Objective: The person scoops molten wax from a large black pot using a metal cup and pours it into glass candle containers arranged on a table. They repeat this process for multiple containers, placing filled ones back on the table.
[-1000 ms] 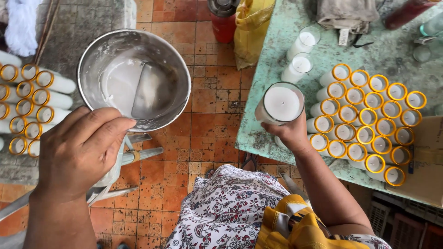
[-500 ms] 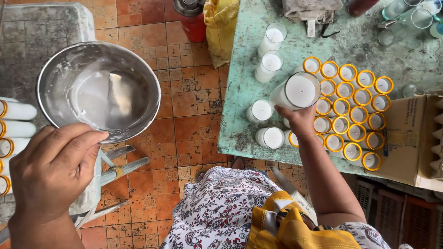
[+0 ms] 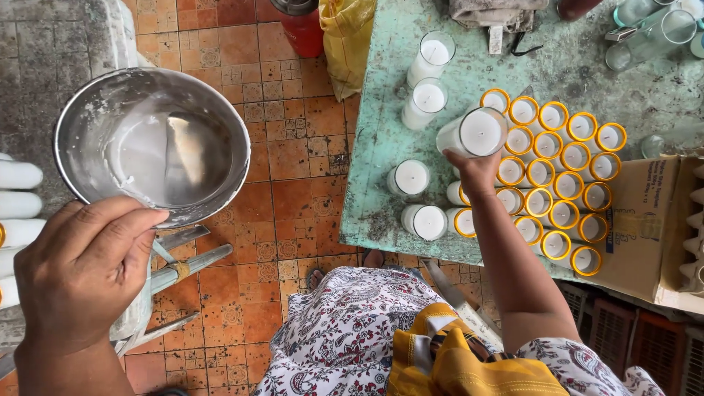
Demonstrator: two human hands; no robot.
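My left hand [image 3: 82,268] grips the near rim of a round metal pot [image 3: 103,110] that holds white liquid wax; the pot sits over a tiled floor to my left. My right hand [image 3: 475,167] is closed on a clear glass candle [image 3: 474,133] filled with white wax, held just above the green table [image 3: 381,147]. It hovers at the left edge of a block of several yellow-rimmed candles [image 3: 557,172]. Three plain white candles [image 3: 411,177] stand on the table left of my right hand.
Two taller glass candles [image 3: 429,77] stand further back on the table. A cardboard box [image 3: 645,227] lies at the right edge, empty glasses [image 3: 653,29] at the back right. White candles [image 3: 18,198] lie at the far left. A red container [image 3: 301,26] and yellow bag [image 3: 345,37] sit on the floor.
My right hand has carried the glass candle rightwards, from beside the loose white candles toward the yellow-rimmed block. My left hand keeps its hold on the pot, and the view has shifted.
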